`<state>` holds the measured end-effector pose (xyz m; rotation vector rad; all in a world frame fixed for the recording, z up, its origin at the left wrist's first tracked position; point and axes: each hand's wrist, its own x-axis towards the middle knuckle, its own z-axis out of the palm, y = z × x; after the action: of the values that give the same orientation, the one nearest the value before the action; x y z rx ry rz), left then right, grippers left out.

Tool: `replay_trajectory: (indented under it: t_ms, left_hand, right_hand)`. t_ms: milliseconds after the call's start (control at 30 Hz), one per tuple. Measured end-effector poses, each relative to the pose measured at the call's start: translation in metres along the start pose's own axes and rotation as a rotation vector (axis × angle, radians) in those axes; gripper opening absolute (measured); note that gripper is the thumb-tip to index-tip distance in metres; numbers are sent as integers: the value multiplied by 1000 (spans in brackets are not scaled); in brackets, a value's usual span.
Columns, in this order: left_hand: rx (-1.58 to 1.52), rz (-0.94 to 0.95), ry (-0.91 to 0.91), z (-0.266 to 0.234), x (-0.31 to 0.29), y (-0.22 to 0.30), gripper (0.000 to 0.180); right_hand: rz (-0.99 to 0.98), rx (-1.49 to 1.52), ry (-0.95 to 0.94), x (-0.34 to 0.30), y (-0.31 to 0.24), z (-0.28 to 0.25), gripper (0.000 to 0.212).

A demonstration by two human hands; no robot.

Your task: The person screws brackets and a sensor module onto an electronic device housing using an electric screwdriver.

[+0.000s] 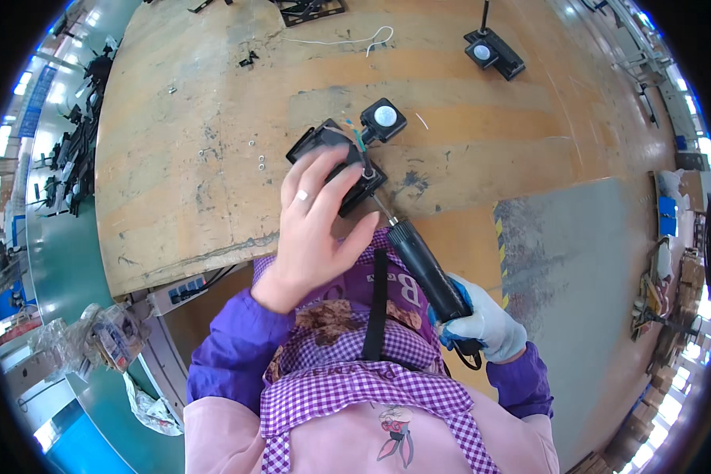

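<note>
A black sensor-light housing (316, 141) lies on the wooden table in front of me. Its square sensor head (384, 116), with a round white lens, sticks out to the upper right, and thin coloured wires show beside it. My left hand (316, 209) is bare and wears a ring; its bent fingers press on the housing, with the thumb apart. In its white and blue glove, my right hand (482, 322) grips a black electric screwdriver (428, 268) near its rear end. The screwdriver's bit points up-left to the housing's lower right edge, close to my left fingertips. Whether the bit sits in a screw is hard to see.
Another black sensor unit (494, 54) stands at the far right. A white cord (344, 41), small black parts (249, 59) and several tiny nuts (261, 162) lie on the table (189, 213). A grey mat (569, 237) with a striped edge is at right.
</note>
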<state>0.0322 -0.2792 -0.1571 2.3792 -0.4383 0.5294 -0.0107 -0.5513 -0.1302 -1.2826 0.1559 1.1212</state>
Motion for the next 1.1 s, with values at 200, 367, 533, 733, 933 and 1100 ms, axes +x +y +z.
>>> replay_trajectory:
  t_ms: [200,367,533,733,933,1100]
  left_hand:
    - [-1191,-839,-37,26,-57,54,33]
    - [-1459,-1167,-242,32,-44,71,35]
    - [-1597,-1275,-256,48,-40,72,31]
    - [-1599,-1210,-210,55,-43,70,25]
    - [-1572,-1184,-198,60,-40,72,26]
    - [-1573,-1189,-206,62,-40,71,28]
  right_hand:
    - [-9,-11,-15,0,-1,1,61]
    - [34,32,4,-1,0,2,59]
    - [37,34,9,-1,3,3,58]
    - [-15,165,8,-12,7,-3,78]
    - [64,114,109,-47,17,-14,70]
    - [148,111,203,-63,24,-20,62]
